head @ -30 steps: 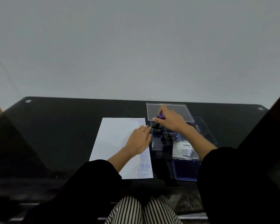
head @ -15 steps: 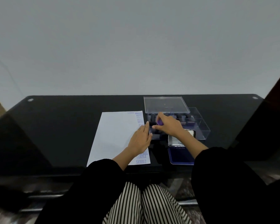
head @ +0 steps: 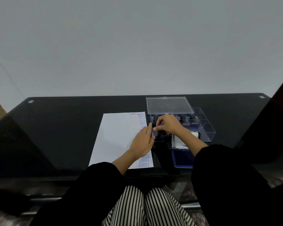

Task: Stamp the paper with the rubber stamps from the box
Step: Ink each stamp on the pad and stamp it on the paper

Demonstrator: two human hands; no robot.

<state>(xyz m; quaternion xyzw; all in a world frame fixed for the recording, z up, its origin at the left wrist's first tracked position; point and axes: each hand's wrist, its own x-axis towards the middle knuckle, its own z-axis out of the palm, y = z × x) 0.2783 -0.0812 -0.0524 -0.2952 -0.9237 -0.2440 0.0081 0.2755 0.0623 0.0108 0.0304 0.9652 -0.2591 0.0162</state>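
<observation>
Shows one paper (head: 118, 137), one box (head: 207, 128) at its 3 o'clock, three stamps (head: 182, 117) standing inside. Presses left hand (head: 143, 142) flat, fingers together; pinches purple stamp (head: 159, 126) in right hand (head: 169, 126).

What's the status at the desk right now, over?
Left hand flat on the paper. Right hand pinching a stamp over the box. Nothing blocking the way to the paper.

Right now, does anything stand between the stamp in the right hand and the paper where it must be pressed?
Partly. The left hand lies flat on the right edge of the paper, beside the rubber stamp that the right hand pinches over the clear box. The paper left of that hand is bare.
</observation>
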